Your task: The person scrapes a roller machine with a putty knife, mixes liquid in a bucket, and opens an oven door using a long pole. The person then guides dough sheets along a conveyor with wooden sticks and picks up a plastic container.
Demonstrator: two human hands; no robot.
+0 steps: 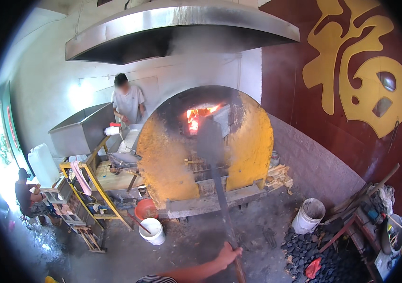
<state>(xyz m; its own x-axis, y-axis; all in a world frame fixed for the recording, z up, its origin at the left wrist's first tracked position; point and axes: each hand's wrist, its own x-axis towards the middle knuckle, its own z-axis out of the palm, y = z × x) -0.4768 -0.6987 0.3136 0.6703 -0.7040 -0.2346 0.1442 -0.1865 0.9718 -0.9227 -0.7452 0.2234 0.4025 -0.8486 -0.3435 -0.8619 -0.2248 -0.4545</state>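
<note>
Currently: your left hand (227, 256), wrapped round a long-handled shovel (219, 188); dark blade (210, 144), before the yellow oven (163, 165)'s glowing mouth (194, 121); white bucket (153, 237), left front of oven.

The left hand (227, 255) grips a paddle (210, 143) before an oven (165, 162).

Here's the grey floor (116, 250): a white bucket (153, 236) stands with a stick (139, 225) slanting out, an orange basin (146, 209) just behind, a second white bucket (306, 218) off right, and there, black lumps (305, 247) spread wide, something crumpled and red (313, 268) on top!
</note>
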